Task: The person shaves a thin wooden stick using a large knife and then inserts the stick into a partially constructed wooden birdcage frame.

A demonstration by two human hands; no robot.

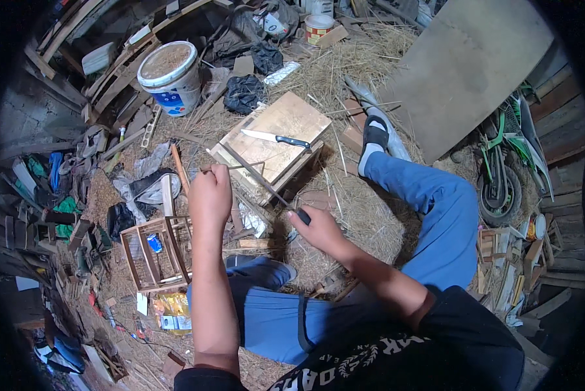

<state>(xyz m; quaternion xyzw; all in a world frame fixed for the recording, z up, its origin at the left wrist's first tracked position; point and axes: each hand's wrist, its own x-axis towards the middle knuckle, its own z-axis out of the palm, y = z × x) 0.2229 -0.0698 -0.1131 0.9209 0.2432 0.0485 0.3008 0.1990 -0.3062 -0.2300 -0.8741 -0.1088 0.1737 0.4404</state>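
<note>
My left hand (214,188) is closed in a fist around a thin bent metal rod (248,167), which sticks out to the right over a wooden board (286,140). In my right hand (318,229) is the black handle of a long, narrow metal tool, probably a file (253,172). Its shaft points up and left across the board's near edge, crossing close to the rod; I cannot tell whether they touch. A kitchen knife (276,138) with a black handle lies flat on the board, beyond both hands. The board rests on a low wooden block or box.
A lidded white bucket (170,78) stands at the far left. A small slatted wooden frame (157,254) lies near my left forearm. Straw (364,215) covers the floor. At the right are a large leaning panel (468,65) and a green motorbike (501,163). My legs flank the board.
</note>
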